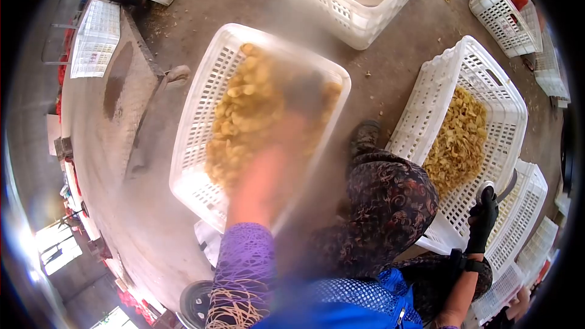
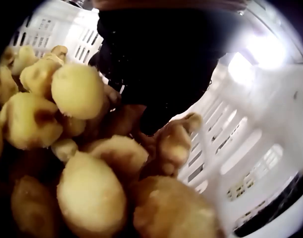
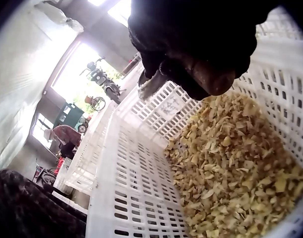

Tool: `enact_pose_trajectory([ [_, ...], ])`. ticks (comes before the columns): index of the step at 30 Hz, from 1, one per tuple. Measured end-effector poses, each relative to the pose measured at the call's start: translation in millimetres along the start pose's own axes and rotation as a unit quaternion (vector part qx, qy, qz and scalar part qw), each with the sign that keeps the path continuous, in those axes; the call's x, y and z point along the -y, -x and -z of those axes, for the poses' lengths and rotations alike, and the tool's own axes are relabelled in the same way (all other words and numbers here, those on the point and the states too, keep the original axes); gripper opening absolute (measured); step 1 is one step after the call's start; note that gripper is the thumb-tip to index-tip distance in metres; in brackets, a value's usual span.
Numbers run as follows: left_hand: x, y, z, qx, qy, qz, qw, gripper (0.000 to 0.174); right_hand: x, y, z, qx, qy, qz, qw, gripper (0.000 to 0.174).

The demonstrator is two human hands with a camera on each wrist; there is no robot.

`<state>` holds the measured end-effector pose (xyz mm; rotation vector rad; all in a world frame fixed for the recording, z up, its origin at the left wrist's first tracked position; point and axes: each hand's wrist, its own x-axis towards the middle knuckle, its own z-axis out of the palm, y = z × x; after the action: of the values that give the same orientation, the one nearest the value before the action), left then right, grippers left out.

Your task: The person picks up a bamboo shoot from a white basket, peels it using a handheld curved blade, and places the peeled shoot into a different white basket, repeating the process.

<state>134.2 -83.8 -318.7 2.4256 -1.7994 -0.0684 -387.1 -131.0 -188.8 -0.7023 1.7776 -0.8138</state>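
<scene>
My left hand (image 1: 304, 94), in a black glove and blurred in the head view, reaches down into a white slotted crate (image 1: 189, 140). Knobbly, yellow-brown pieces of ginger (image 1: 247, 85) fill that crate. In the left wrist view the gloved fingers (image 2: 156, 116) point down among the ginger (image 2: 92, 193) near the crate wall; whether they hold a piece I cannot tell. My right hand (image 1: 482, 219), also black-gloved, is at the edge of a second crate (image 1: 420, 106). Its curled fingers grip a small tool (image 3: 152, 87) with a pale, metallic-looking end. Thin yellowish chips (image 3: 230, 163) lie below it.
Another white crate (image 1: 341, 15) stands at the top with a pale lining inside. More crates (image 1: 506, 18) line the right side. The person's patterned trouser leg (image 1: 390, 195) lies between the two working crates. Far off, a person (image 3: 67, 136) bends near a parked motorbike (image 3: 102, 79).
</scene>
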Motion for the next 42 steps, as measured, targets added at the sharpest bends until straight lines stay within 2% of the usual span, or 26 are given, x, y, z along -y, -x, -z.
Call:
enact_pose_trajectory([
  [3, -10, 9, 22, -0.028, -0.165, -0.079, 0.983, 0.019, -1, -3, 1, 0.011, 0.011, 0.012, 1.0, 0.027],
  [8, 113, 48, -45, -0.238, -0.138, -0.104, 0.956, 0.024, 10, 6, -5, -0.005, 0.011, 0.016, 1.0, 0.026],
  [9, 91, 47, 13, -0.118, 0.038, 0.058, 0.991, 0.029, 10, 6, -6, -0.002, 0.017, 0.018, 1.0, 0.026],
  [10, 64, 43, 78, 0.007, 0.211, 0.217, 0.953, 0.034, 9, 6, -8, 0.003, 0.022, 0.021, 1.0, 0.026],
  [11, 107, 61, 45, -0.154, 0.196, -0.007, 0.969, 0.04, 6, 4, -8, 0.003, 0.026, 0.019, 0.999, 0.025],
  [12, 110, 65, 51, -0.151, 0.189, -0.006, 0.97, 0.04, 3, 3, -9, 0.008, 0.024, 0.013, 1.0, 0.025],
  [13, 111, 71, 58, -0.119, 0.364, 0.106, 0.918, 0.036, 2, 2, -10, 0.022, 0.028, 0.024, 0.999, 0.025],
  [14, 111, 77, 63, -0.085, 0.523, 0.213, 0.821, 0.032, 1, 0, -12, 0.035, 0.033, 0.036, 0.998, 0.024],
  [16, 109, 89, 71, -0.054, 0.559, 0.234, 0.794, 0.033, -2, -2, -15, 0.035, 0.028, 0.042, 0.998, 0.025],
  [18, 101, 93, 71, -0.064, 0.662, 0.195, 0.72, 0.037, 4, 0, -16, 0.038, 0.03, 0.047, 0.998, 0.024],
  [19, 96, 95, 75, -0.066, 0.579, 0.096, 0.807, 0.039, 6, 1, -14, 0.036, 0.031, 0.047, 0.998, 0.024],
  [20, 89, 97, 79, -0.065, 0.581, 0.096, 0.806, 0.039, 9, 3, -13, 0.038, 0.033, 0.036, 0.998, 0.024],
  [22, 64, 95, 101, -0.028, 0.767, 0.167, 0.619, 0.036, 7, 1, -10, 0.039, 0.034, 0.023, 0.998, 0.024],
  [23, 58, 96, 104, -0.026, 0.766, 0.167, 0.62, 0.036, 1, -4, -8, 0.032, 0.028, 0.035, 0.999, 0.024],
  [25, 51, 96, 107, -0.01, 0.641, 0.23, 0.732, 0.033, 0, -5, -9, 0.024, 0.02, 0.046, 0.998, 0.024],
  [26, 51, 97, 103, -0.01, 0.64, 0.229, 0.733, 0.033, 2, -3, -11, 0.023, 0.024, 0.043, 0.999, 0.025],
  [28, 47, 97, 96, -0.022, 0.356, 0.184, 0.916, 0.03, 4, -1, -12, 0.022, 0.026, 0.041, 0.999, 0.025],
  [29, 46, 100, 94, -0.022, 0.356, 0.183, 0.916, 0.03, 4, -1, -12, 0.023, 0.033, 0.042, 0.998, 0.025],
  [31, 32, 104, 107, -0.02, 0.613, 0.27, 0.742, 0.032, 5, -1, -12, 0.024, 0.04, 0.044, 0.998, 0.026],
  [32, 30, 108, 105, -0.02, 0.613, 0.27, 0.742, 0.032, 6, 0, -12, 0.028, 0.044, 0.046, 0.998, 0.026],
  [34, 24, 114, 103, -0.025, 0.253, 0.12, 0.96, 0.035, 8, 4, -14, 0.031, 0.048, 0.049, 0.997, 0.027],
  [35, 22, 115, 102, -0.025, 0.253, 0.118, 0.96, 0.035, 9, 6, -15, 0.029, 0.041, 0.045, 0.998, 0.027],
  [37, 10, 110, 118, -0.029, 0.594, 0.178, 0.784, 0.036, 11, 9, -17, 0.026, 0.029, 0.041, 0.998, 0.028],
  [38, 3, 107, 127, -0.028, 0.734, 0.198, 0.649, 0.036, 11, 10, -17, 0.028, 0.027, 0.046, 0.998, 0.027],
  [40, -10, 103, 146, -0.019, 0.926, 0.217, 0.309, 0.038, 15, 13, -18, 0.028, 0.024, 0.052, 0.998, 0.027],
  [42, -22, 101, 159, 0.012, 0.92, 0.21, 0.331, 0.04, 22, 22, -21, 0.023, 0.028, 0.034, 0.999, 0.026],
])
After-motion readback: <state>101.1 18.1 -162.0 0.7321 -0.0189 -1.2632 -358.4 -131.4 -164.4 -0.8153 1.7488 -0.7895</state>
